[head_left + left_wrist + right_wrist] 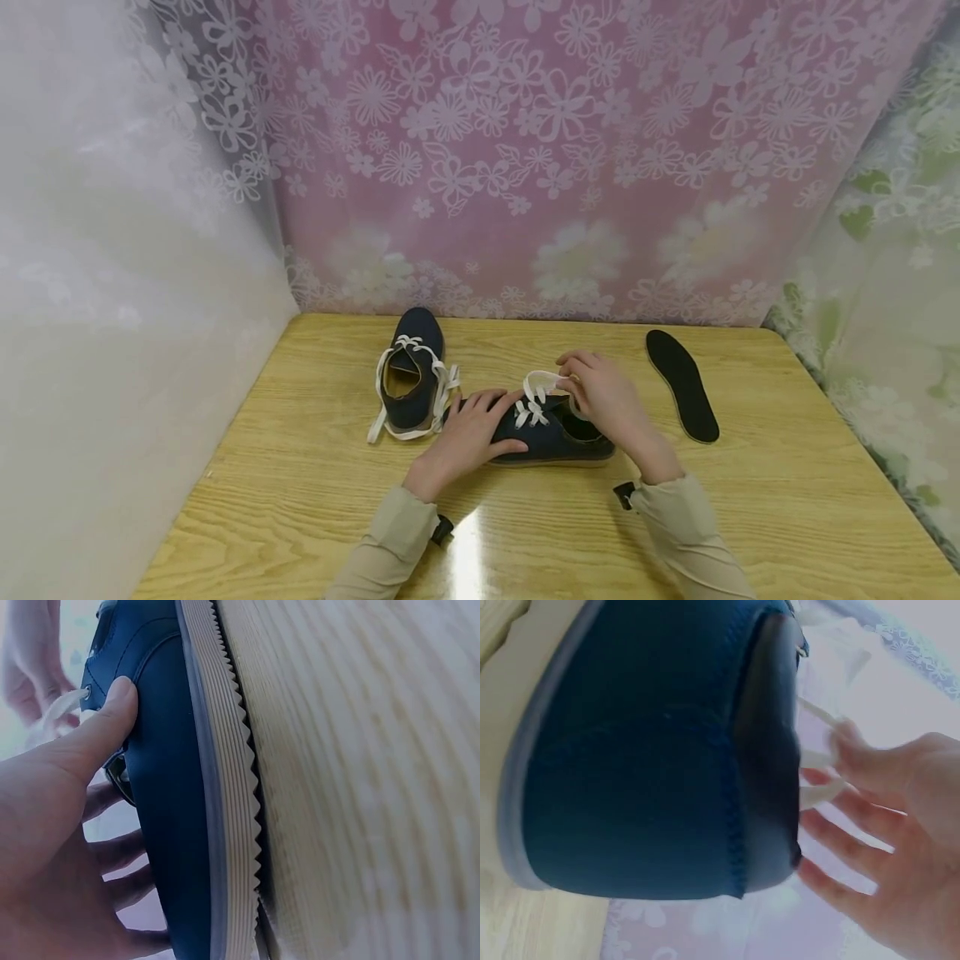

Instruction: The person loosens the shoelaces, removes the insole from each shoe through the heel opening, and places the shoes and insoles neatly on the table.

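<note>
A dark navy lace-up shoe (551,443) lies sole down on the table, toe to the left. My left hand (465,437) holds it across the toe; the left wrist view shows the thumb (116,705) on the near upper and the fingers over the top. Above the shoe's opening, my right hand (609,398) pinches the white shoelace (534,385), which rises in a loop from the eyelets. In the right wrist view the shoe's heel (630,795) fills the left side, and lace strands (821,795) run to the right fingers.
A second navy shoe (417,333) stands at the back left, toe away, its white laces hanging loose. On the right lies a black insole (684,387). Floral curtains (487,167) enclose the wooden table (300,500) at the back and sides.
</note>
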Demonstrator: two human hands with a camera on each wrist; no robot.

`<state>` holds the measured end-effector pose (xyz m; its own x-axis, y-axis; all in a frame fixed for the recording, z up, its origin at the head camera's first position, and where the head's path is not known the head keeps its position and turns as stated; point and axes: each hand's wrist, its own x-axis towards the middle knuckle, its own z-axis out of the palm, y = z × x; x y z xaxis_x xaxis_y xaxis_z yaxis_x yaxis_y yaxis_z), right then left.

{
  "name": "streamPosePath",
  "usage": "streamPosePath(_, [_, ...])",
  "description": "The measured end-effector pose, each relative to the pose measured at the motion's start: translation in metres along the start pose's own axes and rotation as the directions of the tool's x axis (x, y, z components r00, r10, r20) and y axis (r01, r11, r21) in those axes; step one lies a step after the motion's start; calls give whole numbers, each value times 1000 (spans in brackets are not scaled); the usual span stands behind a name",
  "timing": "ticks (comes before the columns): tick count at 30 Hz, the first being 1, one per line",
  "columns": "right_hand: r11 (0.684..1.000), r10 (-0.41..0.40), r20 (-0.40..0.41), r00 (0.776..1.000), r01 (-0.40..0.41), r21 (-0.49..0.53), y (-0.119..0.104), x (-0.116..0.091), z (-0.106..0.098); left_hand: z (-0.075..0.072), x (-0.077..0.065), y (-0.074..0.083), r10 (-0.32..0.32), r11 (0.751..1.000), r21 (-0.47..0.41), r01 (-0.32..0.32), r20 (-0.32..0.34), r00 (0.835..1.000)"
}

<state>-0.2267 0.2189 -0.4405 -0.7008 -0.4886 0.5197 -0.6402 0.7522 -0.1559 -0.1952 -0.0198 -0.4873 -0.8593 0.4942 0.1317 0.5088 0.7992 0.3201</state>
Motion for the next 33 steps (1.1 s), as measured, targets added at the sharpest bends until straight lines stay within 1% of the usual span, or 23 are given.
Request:
streamPosePath(2, [1000, -8, -76, 997, 7, -1, -1, 1, -3, 0, 0, 1, 7, 1000, -4, -7, -14, 1000])
streamPosePath(4, [1000, 12, -154, 988, -12, 5, -3, 3, -8, 1, 1, 2, 13, 1000, -3, -13, -30, 999])
streamPosePath(6, [999, 41, -248, 968, -35, 31, -5, 5, -16, 1, 1, 2, 12, 1000, 0, -12, -41, 999])
streamPosePath(8, [996, 71, -331, 941, -50, 72, -7, 6, -25, 2, 1, 2, 6, 1000, 5, -5, -48, 999])
streamPosePath(10, [993, 77, -382, 921, -37, 110, -9, 6, -32, 2, 1, 2, 0, 1000, 11, 1, -54, 999])
streamPosePath(11, [992, 75, -389, 918, -28, 126, -9, 5, -35, 2, 0, 2, -2, 1000, 10, 2, -54, 999])
streamPosePath(18, [981, 3, -327, 945, 60, 182, -13, 1, -43, 4, 0, 1, 7, 1000, -8, -7, -48, 999])
streamPosePath(21, [964, -30, -310, 950, 109, 242, -17, 0, -45, 5, 1, 0, 11, 1000, -5, -11, -50, 999])
streamPosePath(23, [940, -43, -301, 953, 141, 311, -20, 1, -47, 5, 0, 1, 10, 1000, -11, -11, -47, 999])
streamPosePath(26, [890, -42, -285, 958, 165, 426, -26, 1, -51, 5, 0, 1, 10, 1000, -14, -11, -43, 999])
streamPosePath(28, [858, -50, -273, 961, 181, 481, -28, 1, -52, 5, -1, 1, 8, 1000, -14, -9, -41, 999])
streamPosePath(30, [834, -57, -252, 966, 185, 520, -31, 1, -52, 5, -1, 1, 7, 1000, -8, -7, -41, 999])
streamPosePath(33, [813, -68, -218, 974, 180, 554, -34, 0, -48, 5, 0, 1, 6, 1000, -3, -6, -40, 999])
